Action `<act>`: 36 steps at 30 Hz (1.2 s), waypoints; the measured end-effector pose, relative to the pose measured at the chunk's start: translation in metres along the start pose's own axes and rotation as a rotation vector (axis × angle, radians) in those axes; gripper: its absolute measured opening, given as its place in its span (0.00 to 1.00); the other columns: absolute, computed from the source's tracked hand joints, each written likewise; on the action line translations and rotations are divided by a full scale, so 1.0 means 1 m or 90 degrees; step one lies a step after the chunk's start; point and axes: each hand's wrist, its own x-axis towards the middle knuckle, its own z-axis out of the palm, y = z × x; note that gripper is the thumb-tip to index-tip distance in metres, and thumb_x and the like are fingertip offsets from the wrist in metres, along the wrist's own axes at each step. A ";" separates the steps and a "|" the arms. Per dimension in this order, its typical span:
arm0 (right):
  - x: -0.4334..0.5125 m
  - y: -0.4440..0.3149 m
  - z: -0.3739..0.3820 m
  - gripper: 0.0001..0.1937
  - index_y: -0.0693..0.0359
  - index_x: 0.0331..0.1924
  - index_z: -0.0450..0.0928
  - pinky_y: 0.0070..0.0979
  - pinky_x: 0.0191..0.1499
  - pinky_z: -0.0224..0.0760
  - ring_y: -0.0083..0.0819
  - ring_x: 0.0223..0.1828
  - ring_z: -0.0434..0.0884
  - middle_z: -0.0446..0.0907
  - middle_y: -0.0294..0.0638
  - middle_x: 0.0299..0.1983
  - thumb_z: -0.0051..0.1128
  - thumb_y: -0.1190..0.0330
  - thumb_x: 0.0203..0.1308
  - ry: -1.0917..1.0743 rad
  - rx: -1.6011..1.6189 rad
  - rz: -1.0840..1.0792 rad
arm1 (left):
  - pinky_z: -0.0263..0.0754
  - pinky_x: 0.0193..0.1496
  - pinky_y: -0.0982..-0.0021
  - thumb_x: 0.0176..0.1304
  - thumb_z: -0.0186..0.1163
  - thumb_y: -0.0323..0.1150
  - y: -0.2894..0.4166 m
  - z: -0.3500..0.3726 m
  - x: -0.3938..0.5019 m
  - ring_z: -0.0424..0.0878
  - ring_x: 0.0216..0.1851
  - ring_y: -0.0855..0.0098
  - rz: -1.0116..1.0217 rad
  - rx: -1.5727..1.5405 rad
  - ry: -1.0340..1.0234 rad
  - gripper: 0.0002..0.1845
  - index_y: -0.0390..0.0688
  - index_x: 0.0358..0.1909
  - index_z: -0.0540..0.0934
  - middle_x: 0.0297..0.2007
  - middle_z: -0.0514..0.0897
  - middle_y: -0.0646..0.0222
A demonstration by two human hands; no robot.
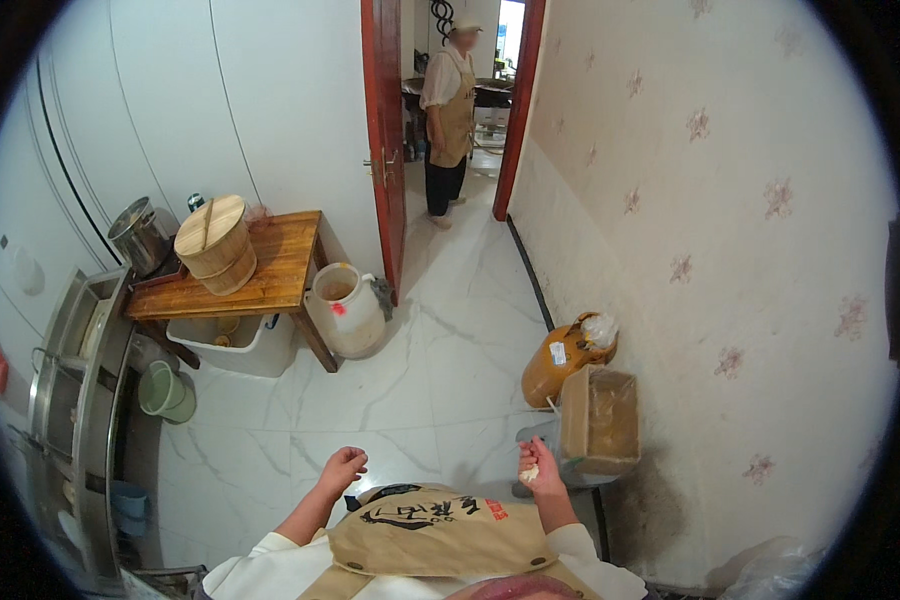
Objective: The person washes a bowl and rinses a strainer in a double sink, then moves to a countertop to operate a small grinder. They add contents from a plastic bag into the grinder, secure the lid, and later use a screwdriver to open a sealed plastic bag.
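Observation:
My left hand (343, 469) hovers in front of the apron at the left, over the tiled floor. Its fingers are loosely curled and nothing shows in it, though the palm is hidden. Over on the right, my right hand (544, 463) is closed around a small pale piece (529, 473), perhaps food or crumpled paper; too little of it shows to tell. That hand appears just left of an open cardboard box (600, 420) lined with clear plastic. A tan apron (442, 532) with printed writing covers my front.
An orange gas cylinder (551, 367) stands against the right wall. At left are a wooden table (281, 247) with a lidded wooden bucket (221, 255), a white plastic barrel (352, 322), a green pail (166, 394) and a steel sink (82, 420). Another person (450, 112) stands beyond the open red door (382, 112).

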 end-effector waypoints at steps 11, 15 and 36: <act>-0.017 0.002 -0.001 0.20 0.64 0.40 0.79 0.14 0.18 0.63 0.15 0.15 0.67 0.75 0.32 0.21 0.61 0.52 0.68 0.037 -0.011 -0.022 | 0.79 0.42 0.66 0.67 0.62 0.40 -0.002 0.005 -0.007 0.84 0.41 0.69 -0.016 0.008 0.010 0.17 0.38 0.51 0.78 0.41 0.84 0.65; -0.020 0.008 -0.012 0.21 0.64 0.39 0.80 0.15 0.18 0.63 0.15 0.16 0.68 0.75 0.32 0.21 0.60 0.50 0.68 0.016 -0.007 0.013 | 0.79 0.41 0.66 0.67 0.63 0.40 -0.011 0.005 -0.010 0.84 0.40 0.69 -0.034 0.006 0.002 0.17 0.39 0.50 0.78 0.41 0.84 0.65; -0.024 0.014 -0.008 0.21 0.64 0.38 0.80 0.16 0.18 0.63 0.16 0.15 0.67 0.75 0.33 0.21 0.59 0.51 0.69 0.020 -0.026 -0.005 | 0.76 0.42 0.67 0.68 0.63 0.40 -0.011 0.011 -0.021 0.82 0.40 0.71 -0.034 -0.007 -0.036 0.14 0.41 0.47 0.78 0.39 0.83 0.69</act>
